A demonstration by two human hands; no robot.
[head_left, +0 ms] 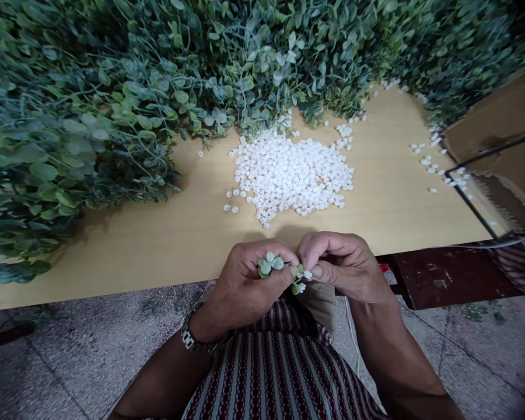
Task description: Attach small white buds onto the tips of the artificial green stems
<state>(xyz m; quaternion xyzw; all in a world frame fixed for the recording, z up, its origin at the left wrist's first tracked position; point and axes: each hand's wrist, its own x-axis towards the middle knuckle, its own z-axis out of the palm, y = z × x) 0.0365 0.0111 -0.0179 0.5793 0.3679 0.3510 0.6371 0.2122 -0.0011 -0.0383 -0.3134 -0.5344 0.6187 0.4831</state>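
My left hand [256, 283] is closed around an artificial leaf sprig [269, 263]. Its round green leaves stick out above the fingers, and a leafy tip with small white pieces [301, 287] shows between both hands. At that tip my right hand [343, 265] pinches a small white piece [307, 274] between thumb and forefinger; exactly how the piece meets the stem is hidden by the fingertips. Just beyond both hands, a pile of small white plastic pieces [289, 172] lies on the tan table [192, 245].
Dense artificial greenery [245, 64] is heaped along the far side and left of the table. Loose white pieces lie scattered at the right, near a torn cardboard box [503, 128] and a black metal frame [472, 201]. A dark red bench [450, 277] stands below the right edge.
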